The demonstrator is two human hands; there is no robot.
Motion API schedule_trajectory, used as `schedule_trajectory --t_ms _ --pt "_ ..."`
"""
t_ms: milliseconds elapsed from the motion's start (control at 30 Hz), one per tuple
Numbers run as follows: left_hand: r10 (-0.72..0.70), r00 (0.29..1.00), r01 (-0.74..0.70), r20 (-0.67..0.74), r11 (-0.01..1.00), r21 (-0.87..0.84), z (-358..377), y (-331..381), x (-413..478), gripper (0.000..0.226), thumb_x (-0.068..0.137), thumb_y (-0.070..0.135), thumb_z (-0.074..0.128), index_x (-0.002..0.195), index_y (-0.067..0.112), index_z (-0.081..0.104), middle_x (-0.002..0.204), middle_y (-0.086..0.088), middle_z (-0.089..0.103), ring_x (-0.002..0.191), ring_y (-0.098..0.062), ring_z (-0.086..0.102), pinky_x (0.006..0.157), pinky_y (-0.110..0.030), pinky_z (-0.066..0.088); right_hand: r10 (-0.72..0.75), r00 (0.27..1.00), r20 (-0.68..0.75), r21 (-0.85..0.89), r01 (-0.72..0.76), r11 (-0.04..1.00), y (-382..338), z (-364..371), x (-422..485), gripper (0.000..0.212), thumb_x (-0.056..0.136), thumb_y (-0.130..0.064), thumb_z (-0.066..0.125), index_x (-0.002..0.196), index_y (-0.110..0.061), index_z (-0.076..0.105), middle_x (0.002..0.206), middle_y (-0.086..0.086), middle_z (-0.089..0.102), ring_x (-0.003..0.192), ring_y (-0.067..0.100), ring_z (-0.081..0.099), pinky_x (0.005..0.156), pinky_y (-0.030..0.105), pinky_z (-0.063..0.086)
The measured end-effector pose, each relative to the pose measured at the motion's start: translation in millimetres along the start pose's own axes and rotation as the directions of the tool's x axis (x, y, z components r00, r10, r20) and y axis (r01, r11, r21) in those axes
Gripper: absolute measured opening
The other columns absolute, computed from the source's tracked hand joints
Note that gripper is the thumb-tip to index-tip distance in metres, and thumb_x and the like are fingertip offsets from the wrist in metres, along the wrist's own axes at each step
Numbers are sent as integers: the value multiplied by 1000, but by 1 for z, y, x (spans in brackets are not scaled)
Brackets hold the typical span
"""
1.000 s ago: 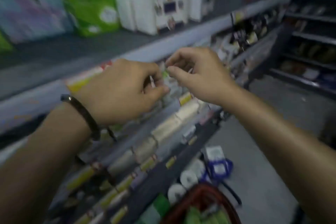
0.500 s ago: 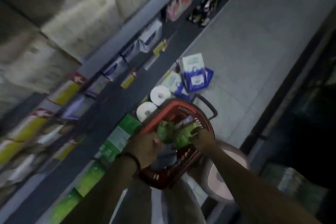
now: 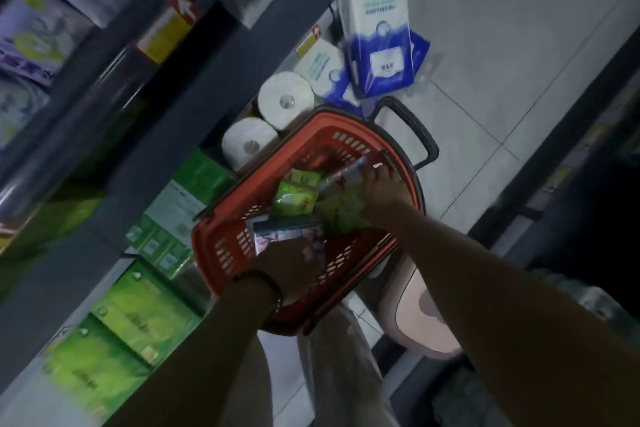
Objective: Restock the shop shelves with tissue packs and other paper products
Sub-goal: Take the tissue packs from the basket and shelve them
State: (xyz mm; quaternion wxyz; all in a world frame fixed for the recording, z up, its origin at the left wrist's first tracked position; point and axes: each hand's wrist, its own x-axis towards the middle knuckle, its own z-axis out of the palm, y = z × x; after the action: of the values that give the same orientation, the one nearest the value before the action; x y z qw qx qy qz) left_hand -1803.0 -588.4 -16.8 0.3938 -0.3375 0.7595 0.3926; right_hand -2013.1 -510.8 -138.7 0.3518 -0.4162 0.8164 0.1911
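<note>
A red shopping basket (image 3: 221,236) stands on the floor below me, holding small green tissue packs (image 3: 294,198) and other packs. My left hand (image 3: 291,263), a dark band on its wrist, is inside the basket's near end. Its fingers are closed on a flat pack with a pink and purple print (image 3: 277,236). At the basket's far right side, my right hand (image 3: 381,187) curls its fingers around a pale elongated pack (image 3: 346,177). That hand also lies over a larger green pack (image 3: 341,213).
Two toilet rolls (image 3: 285,99) and blue-and-white tissue packs (image 3: 379,42) sit on the floor beyond the basket. Shelves with green packs (image 3: 128,322) run along the left. A pink stool (image 3: 426,315) stands right of the basket, with dark shelving (image 3: 571,184) further right.
A second ago both hands were up at the shelf edge. My view has dropped to the floor, and both hands have gone down into the red basket and closed on packs.
</note>
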Motion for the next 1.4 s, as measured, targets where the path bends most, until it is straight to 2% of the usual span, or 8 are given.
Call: schedule_trajectory --t_ms 167,333,567,767,867,967,1100,1400 --pt "-38 998 31 -57 992 -123 -7 6 7 26 101 28 55 111 10 70 115 -12 72 108 -30 67 94 -39 54 48 991 124 -6 -48 999 -10 -21 -5 98 89 -54 72 166 -16 26 161 20 36 148 38 38 118 45 39" --pt "7 996 -19 -94 992 -126 -24 7 -11 27 96 36 63 109 13 72 111 -4 72 106 -25 68 91 -34 56 8 988 157 219 -42 975 -7 -44 -30 57 86 -28 77 139 -13 64 129 8 70 107 26 70 90 36 62" --pt "-27 997 20 -78 996 -90 -87 14 -90 32 99 43 60 114 16 69 118 -8 70 111 -28 65 96 -35 52 -53 994 96 169 36 985 22 -161 -115 73 76 -65 75 133 -21 67 131 7 72 118 29 70 100 40 59" --pt "62 967 -75 -246 996 -44 -155 33 -182 61 85 45 79 137 22 56 135 -7 60 120 -29 60 96 -34 51 -154 987 47 299 133 945 27 -302 -216 86 80 -60 83 150 -17 59 151 7 60 139 30 56 103 30 43" --pt "162 921 -193 -355 980 -51 -193 43 -234 75 82 42 85 146 24 50 149 -5 48 134 -29 51 105 -38 46 -195 979 -49 408 198 891 20 -361 -269 90 56 -68 87 131 -21 74 124 -2 72 125 24 66 90 28 48" --pt "272 826 -316 -493 949 -7 -237 49 -296 75 84 48 82 148 34 44 153 3 44 136 -23 50 110 -44 44 -289 951 -110 468 306 829 4 -420 -322 55 63 -51 96 108 -22 81 106 -5 80 104 17 74 92 37 59" --pt "313 787 -326 -533 943 71 -284 45 -388 78 83 59 78 150 35 46 154 9 48 138 -14 50 114 -39 44 -430 880 -202 481 471 739 -22 -489 -393 30 82 -24 93 108 -18 79 107 2 80 100 18 77 86 33 59" --pt "303 580 -370 -756 925 87 -349 20 -595 53 84 58 77 132 43 62 129 21 64 117 0 62 105 -35 51 -666 663 -343 162 740 653 -101 -625 -530 39 82 -40 92 112 -25 71 114 -4 76 105 20 75 99 52 56"
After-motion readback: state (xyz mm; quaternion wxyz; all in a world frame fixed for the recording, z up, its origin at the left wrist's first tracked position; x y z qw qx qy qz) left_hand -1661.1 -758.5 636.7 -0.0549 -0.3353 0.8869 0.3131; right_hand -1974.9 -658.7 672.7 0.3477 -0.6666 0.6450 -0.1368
